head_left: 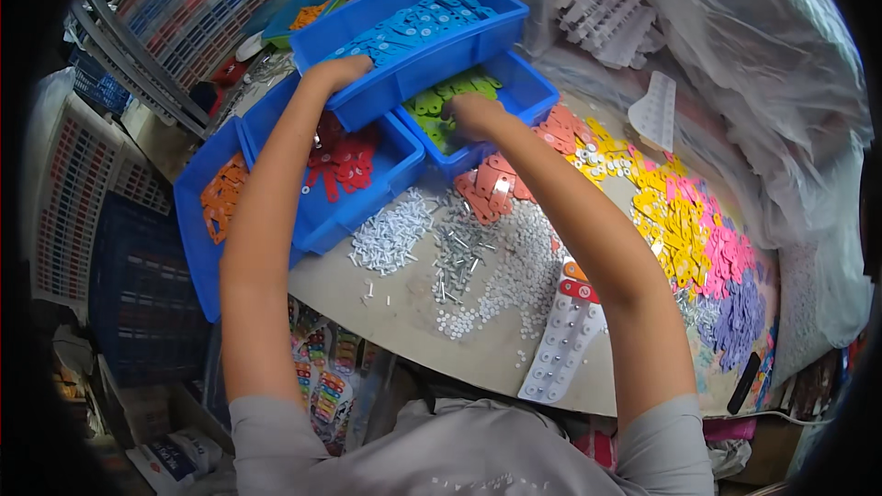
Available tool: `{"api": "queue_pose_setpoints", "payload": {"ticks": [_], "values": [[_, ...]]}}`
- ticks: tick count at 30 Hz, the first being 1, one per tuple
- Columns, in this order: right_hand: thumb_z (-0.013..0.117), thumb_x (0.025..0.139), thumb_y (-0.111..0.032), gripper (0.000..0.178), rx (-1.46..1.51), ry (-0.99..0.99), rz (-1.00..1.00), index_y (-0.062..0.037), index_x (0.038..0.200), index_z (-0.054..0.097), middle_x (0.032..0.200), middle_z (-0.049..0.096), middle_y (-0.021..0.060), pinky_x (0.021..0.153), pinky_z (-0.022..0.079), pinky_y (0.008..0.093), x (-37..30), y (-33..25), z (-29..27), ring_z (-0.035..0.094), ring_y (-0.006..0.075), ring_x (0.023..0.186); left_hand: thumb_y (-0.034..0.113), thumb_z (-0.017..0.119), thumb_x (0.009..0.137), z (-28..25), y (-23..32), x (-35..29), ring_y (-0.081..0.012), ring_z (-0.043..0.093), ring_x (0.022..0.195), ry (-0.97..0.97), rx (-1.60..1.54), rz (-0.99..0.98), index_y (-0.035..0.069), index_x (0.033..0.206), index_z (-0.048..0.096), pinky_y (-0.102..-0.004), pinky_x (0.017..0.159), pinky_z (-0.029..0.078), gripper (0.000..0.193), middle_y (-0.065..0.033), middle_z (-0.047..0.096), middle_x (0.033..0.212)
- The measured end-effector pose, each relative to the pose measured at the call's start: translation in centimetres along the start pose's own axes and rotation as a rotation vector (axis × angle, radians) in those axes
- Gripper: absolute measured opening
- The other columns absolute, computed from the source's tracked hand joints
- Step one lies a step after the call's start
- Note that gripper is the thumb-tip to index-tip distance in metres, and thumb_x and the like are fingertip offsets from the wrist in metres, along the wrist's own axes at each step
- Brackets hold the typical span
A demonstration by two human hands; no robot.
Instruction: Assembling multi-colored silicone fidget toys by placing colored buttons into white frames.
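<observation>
A blue bin of light-blue flat plastic pieces sits tilted on top of other bins. Over its near left corner my left hand is closed on the wall, fingers partly hidden inside. Under and in front of it, another blue bin holds green flat pieces. Into these reaches my right hand, its fingers curled down among the pieces; whatever they pinch cannot be made out. A white pegged plate lies by my right forearm, with an orange and a red strip at its far end.
Left are blue bins with red pieces and orange pieces. White rivets, metal pins and small white discs lie in heaps mid-table. Yellow, pink and purple pieces spread rightward, beside plastic sheeting.
</observation>
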State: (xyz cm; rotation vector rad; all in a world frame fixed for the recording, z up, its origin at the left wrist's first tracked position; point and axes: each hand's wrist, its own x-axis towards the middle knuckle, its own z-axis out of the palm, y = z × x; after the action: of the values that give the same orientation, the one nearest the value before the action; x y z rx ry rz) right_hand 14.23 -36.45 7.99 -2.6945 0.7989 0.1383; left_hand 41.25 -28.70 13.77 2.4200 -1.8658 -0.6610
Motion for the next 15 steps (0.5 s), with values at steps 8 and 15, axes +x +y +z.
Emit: {"api": "queue_pose_setpoints", "payload": {"ticks": [8,15], "values": [[0.089,0.067,-0.034,0.062,-0.256,-0.113,0.03,-0.0153,0.124,0.07,0.128,0.067,0.0126,0.093,0.056,0.0446,2.7,-0.2,1.9,0.068,0.0356,0.111,0.018,0.055,0.09,-0.5,2.3,-1.6,-0.0345,0.07,0.097,0.13,0.278,0.046,0.0,0.104,0.069,-0.0472,0.079,0.052,0.027,-0.0273,0.069,0.112],[0.081,0.075,-0.029,0.042,-0.1,-0.08,0.015,-0.0066,0.109,0.074,0.107,0.074,0.0173,0.085,0.057,0.0445,2.7,1.4,2.2,0.072,0.0336,0.099,0.019,0.055,0.089,-0.2,2.5,-1.1,-0.0358,0.07,0.1,0.172,0.246,0.068,-0.002,0.106,0.07,-0.0459,0.082,0.053,0.031,-0.0267,0.07,0.112]]}}
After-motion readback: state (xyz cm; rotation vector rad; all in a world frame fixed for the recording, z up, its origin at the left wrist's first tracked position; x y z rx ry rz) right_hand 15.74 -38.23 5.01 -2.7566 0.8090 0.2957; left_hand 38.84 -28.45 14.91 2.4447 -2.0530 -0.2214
